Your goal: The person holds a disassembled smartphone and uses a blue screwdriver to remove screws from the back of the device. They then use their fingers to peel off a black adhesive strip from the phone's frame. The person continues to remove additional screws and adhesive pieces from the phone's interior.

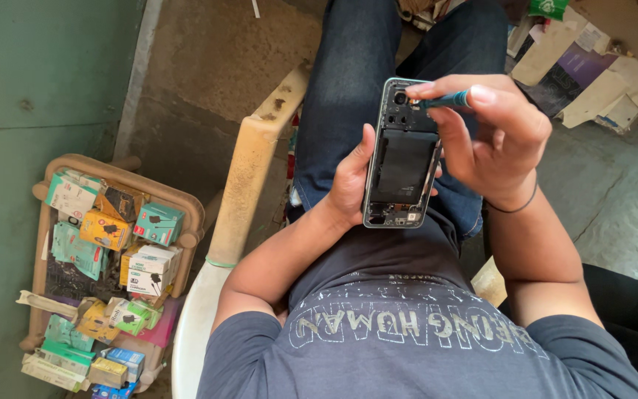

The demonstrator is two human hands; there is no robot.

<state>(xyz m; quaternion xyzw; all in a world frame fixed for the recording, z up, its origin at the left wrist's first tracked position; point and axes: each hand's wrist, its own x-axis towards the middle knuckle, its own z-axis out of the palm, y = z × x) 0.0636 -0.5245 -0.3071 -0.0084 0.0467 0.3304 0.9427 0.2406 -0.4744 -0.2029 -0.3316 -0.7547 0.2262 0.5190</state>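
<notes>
An opened smartphone (402,159) with its back cover off shows a black battery and a grey frame. My left hand (350,181) grips its left edge from below and holds it over my lap. My right hand (492,133) pinches a small teal-handled screwdriver (443,100), whose tip rests near the camera at the phone's top end. I sit in a cream plastic chair, wearing blue jeans and a dark grey shirt.
A cream chair arm (252,159) runs along my left. Beside it on the floor stands a tan plastic stool or basket (186,203) piled with several small boxed accessories. Cardboard and paper scraps (592,66) lie at the upper right on a concrete floor.
</notes>
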